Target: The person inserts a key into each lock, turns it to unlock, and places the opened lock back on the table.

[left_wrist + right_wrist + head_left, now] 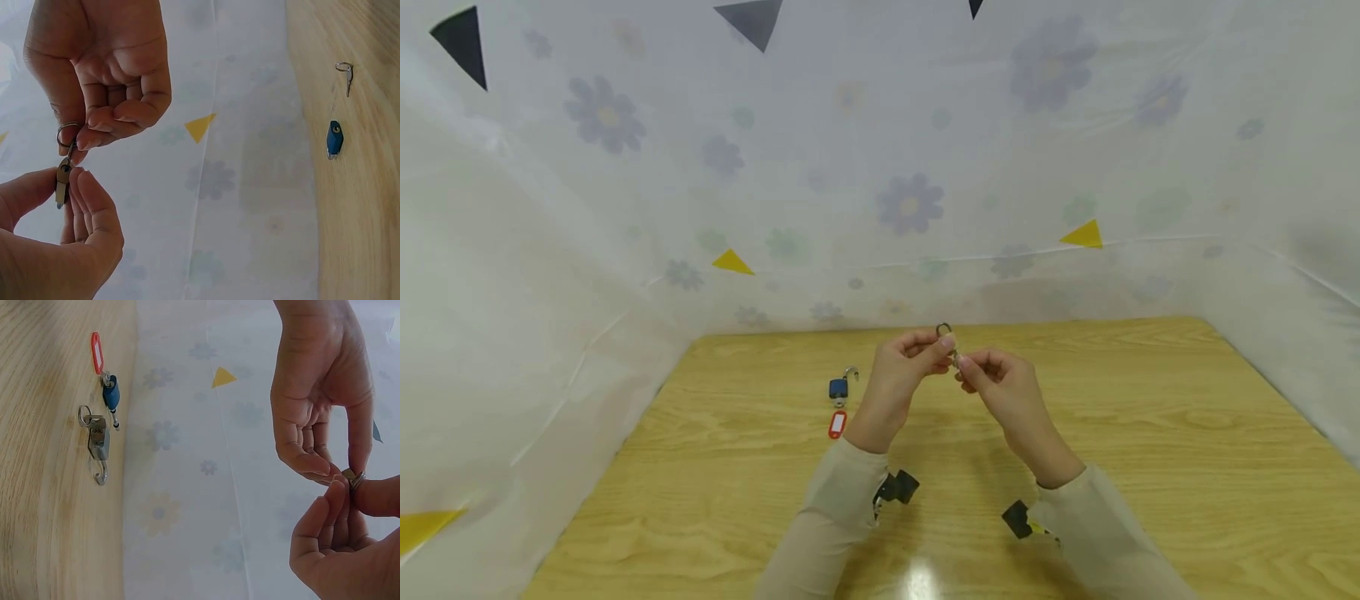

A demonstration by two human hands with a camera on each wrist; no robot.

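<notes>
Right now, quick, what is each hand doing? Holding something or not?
Left hand: closed, pinching the key ring.
Right hand: closed, pinching the small key that hangs on that ring.

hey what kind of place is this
Likely a staged recording booth: a light wooden tabletop walled by white flower-printed sheeting, with a small blue padlock and red key tag lying on it.
</notes>
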